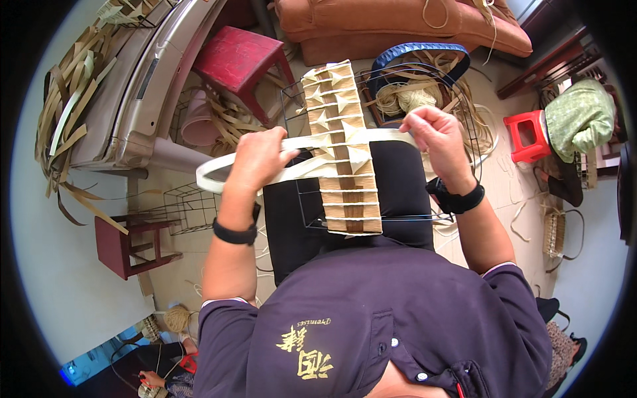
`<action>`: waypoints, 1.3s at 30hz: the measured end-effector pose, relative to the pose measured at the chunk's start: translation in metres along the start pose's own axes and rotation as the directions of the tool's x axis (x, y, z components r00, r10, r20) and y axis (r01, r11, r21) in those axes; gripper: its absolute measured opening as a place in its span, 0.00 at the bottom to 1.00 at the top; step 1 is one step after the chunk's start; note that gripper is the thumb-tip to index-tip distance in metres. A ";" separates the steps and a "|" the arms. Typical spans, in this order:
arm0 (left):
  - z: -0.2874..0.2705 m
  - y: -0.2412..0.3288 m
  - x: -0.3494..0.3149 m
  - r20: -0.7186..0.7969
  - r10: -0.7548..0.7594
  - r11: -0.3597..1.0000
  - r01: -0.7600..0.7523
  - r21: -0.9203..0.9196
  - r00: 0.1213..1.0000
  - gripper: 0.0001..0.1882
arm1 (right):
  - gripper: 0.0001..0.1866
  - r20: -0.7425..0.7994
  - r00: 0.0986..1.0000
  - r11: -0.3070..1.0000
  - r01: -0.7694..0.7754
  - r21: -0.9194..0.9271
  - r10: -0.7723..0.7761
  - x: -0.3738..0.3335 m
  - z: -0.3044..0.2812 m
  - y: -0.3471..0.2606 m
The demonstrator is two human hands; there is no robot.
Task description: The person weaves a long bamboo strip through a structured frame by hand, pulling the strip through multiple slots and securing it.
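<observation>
Across my lap rests a woven panel of tan and brown strips, crossed by pale cords and fixed on a black wire frame. Folded pale points stick up along its surface. A flat cream strip passes over the panel's middle and loops out to the left. My left hand is closed on the strip left of the panel, the loop bending round beyond the wrist. Right of the panel, my right hand pinches the strip's other stretch between thumb and fingers. Each wrist wears a black band.
Ahead stand a red stool and an orange-brown sofa. A blue-rimmed basket holds cord, with loose strips beside it. Strips hang over a bulky grey object at left. Another person sits by a red plastic stool at right.
</observation>
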State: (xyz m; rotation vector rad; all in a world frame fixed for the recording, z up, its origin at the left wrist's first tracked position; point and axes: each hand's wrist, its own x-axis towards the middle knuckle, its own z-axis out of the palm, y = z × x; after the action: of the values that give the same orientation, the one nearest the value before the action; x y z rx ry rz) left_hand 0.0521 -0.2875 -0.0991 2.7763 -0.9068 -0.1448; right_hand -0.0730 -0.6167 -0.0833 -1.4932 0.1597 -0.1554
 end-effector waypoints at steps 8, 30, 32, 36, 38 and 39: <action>-0.012 -0.052 -0.025 -0.075 -0.309 0.948 0.313 0.057 0.948 0.14 | 0.07 -0.010 0.998 0.993 0.063 -0.105 -0.064 -0.005 -0.002 0.003; 0.011 0.015 -0.015 -0.224 0.336 0.928 -0.362 -0.087 0.915 0.11 | 0.09 0.224 0.966 0.668 0.252 -0.700 -0.130 -0.001 0.057 0.010; 0.014 0.005 -0.013 -0.259 0.387 0.904 -0.420 -0.084 0.885 0.07 | 0.09 0.227 0.965 0.683 0.255 -0.684 -0.133 -0.001 0.056 0.012; 0.024 0.014 -0.010 -0.380 0.437 0.857 -0.505 -0.098 0.815 0.04 | 0.11 0.205 0.977 0.697 0.189 -0.692 -0.060 -0.001 0.058 0.006; 0.031 0.026 -0.008 -0.429 0.458 0.844 -0.532 -0.064 0.779 0.05 | 0.10 0.197 0.977 0.679 0.202 -0.706 -0.086 -0.002 0.060 0.005; 0.034 0.033 -0.008 -0.429 0.457 0.845 -0.531 -0.065 0.779 0.05 | 0.10 0.189 0.976 0.660 0.215 -0.720 -0.112 -0.002 0.061 0.005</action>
State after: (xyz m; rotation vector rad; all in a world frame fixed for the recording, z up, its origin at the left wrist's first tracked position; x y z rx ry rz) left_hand 0.0216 -0.3150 -0.1245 2.1762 -1.3821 0.3942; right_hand -0.0631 -0.5563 -0.0844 -2.3416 -0.0336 -0.1448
